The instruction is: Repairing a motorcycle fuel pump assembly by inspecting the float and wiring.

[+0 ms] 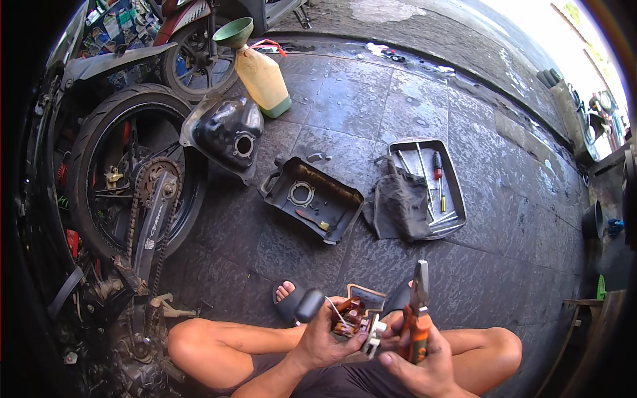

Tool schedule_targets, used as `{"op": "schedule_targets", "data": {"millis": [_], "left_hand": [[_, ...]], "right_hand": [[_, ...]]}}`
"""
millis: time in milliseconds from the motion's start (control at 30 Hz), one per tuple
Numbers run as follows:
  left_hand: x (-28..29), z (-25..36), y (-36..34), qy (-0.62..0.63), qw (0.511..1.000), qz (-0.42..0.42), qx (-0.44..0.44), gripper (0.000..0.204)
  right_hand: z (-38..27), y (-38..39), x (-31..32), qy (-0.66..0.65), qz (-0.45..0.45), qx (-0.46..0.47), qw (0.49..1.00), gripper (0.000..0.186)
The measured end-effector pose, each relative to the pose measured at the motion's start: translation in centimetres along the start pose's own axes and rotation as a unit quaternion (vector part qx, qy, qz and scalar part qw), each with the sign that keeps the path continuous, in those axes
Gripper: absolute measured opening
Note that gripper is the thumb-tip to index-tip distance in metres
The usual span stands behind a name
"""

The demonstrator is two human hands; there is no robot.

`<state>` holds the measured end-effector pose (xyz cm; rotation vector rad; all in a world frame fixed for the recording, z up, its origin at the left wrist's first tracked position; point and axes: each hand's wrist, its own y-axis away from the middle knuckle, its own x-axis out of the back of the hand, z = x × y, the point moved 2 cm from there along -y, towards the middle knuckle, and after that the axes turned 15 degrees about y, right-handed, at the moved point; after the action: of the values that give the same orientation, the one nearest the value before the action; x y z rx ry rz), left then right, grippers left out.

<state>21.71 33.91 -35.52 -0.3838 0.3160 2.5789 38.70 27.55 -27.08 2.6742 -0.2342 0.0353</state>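
Over my lap, my left hand is closed around a fuel pump unit with brown and white parts. A black oval float sticks out from it on a thin wire arm. My right hand grips a pair of pliers with orange handles, their jaws pointing up and away from me. The right fingers are close beside the pump's white end; I cannot tell whether they touch it. Ahead lies a black open pan holding a metal ring and a small tool with a yellowish end.
A metal tray with screwdrivers and rods has a dark cloth over its left side. Farther left are a black fuel tank, a yellowish jug with a green funnel, and a motorcycle's rear wheel with chain.
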Motion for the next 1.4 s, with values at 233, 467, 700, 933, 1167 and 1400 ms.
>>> {"op": "schedule_targets", "data": {"millis": [233,467,700,933,1167,1400], "left_hand": [[-1.3,1.4,0.5,-0.066,0.997,0.038,-0.018,0.077],[-1.1,2.3,-0.1,-0.150,0.988,0.029,0.026,0.064],[-1.4,0.0,0.7,-0.104,0.986,0.127,-0.042,0.071],[-1.1,-0.6,0.9,0.088,0.991,-0.003,0.103,0.086],[0.1,0.3,0.0,0.137,0.975,-0.092,0.151,0.090],[0.0,0.7,-0.2,0.146,0.967,-0.099,0.183,0.083]], "right_hand": [[2.9,-2.7,-1.2,-0.042,0.039,0.014,0.998,0.039],[3.2,-3.7,-0.9,-0.050,-0.005,0.024,0.998,0.039],[2.6,-4.7,-1.7,-0.131,-0.044,-0.009,0.990,0.052],[4.6,-5.1,-0.9,-0.176,-0.003,-0.020,0.984,0.046],[4.3,-5.2,-1.1,-0.163,0.011,-0.003,0.987,0.038],[4.4,-5.4,-1.0,-0.174,0.014,0.009,0.985,0.030]]}}
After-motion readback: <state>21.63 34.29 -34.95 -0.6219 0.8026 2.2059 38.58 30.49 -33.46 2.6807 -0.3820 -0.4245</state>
